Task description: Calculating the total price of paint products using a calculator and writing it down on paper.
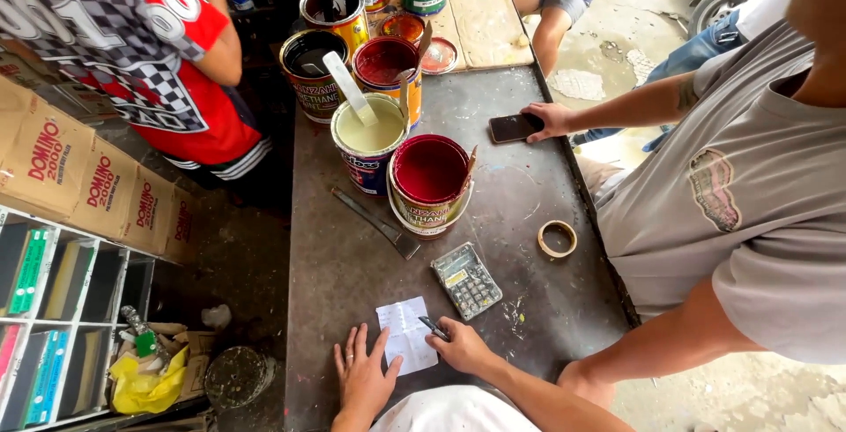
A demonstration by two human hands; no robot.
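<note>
Paper slip [407,333] is pinned flat by left hand [364,379]; pen [434,327] is gripped by right hand [462,347], calculator [466,280] nearby on surface [352,273].

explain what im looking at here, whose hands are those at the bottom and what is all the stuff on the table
This is one picture from a camera worn on a person's head, looking down, so the two hands at the bottom edge are that person's own. The left hand lies flat on the grey table, its fingers at the edge of a small white paper slip. The right hand holds a dark pen on the slip. Beside it lies a calculator, with a tape roll further right. Beyond are open paint cans: a red one, a pale one with a stir stick, and more behind. The hand on the phone belongs to another person in grey.
</note>
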